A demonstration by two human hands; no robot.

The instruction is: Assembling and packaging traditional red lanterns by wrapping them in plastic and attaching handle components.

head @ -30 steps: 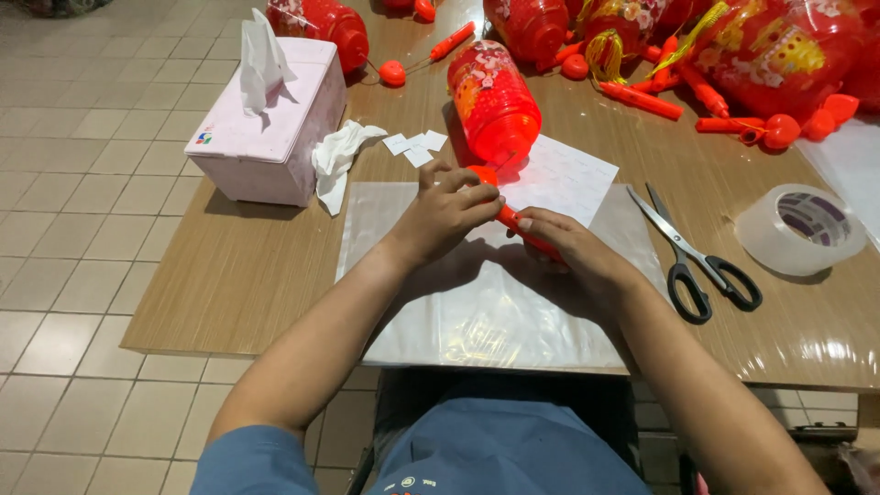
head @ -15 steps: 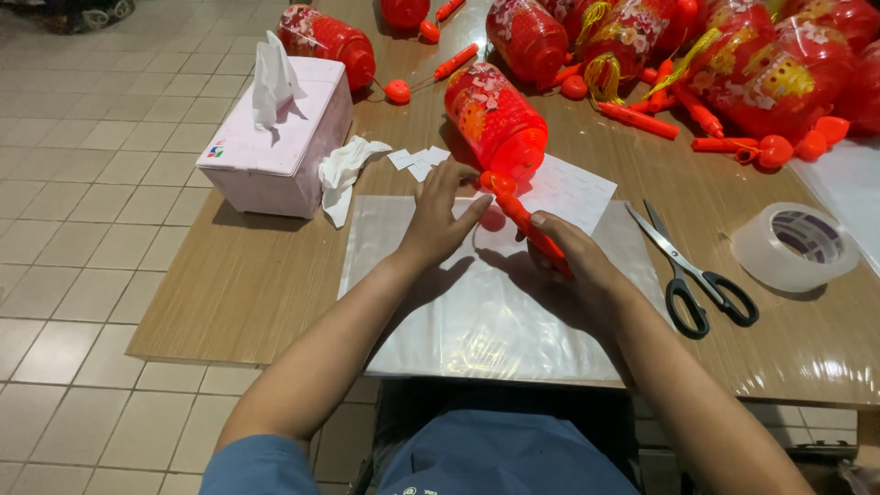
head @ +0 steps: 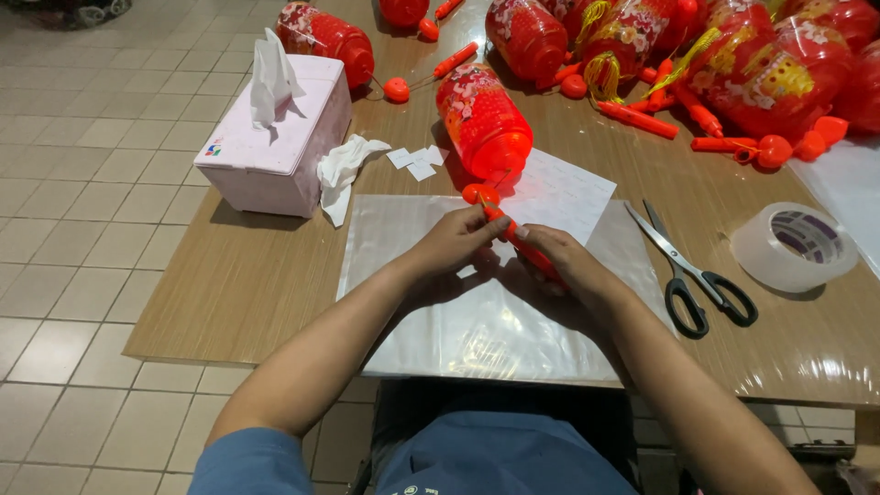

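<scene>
Both hands gripped one red stick [head: 513,236], the left hand [head: 458,243] pinching its far end and the right hand [head: 559,261] wrapped round its near end

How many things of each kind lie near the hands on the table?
Red stick held by left hand and right hand: 1
Scissors: 1
Tape roll: 1
Tissue box: 1
Nearest red lantern: 1
Total: 5
</scene>
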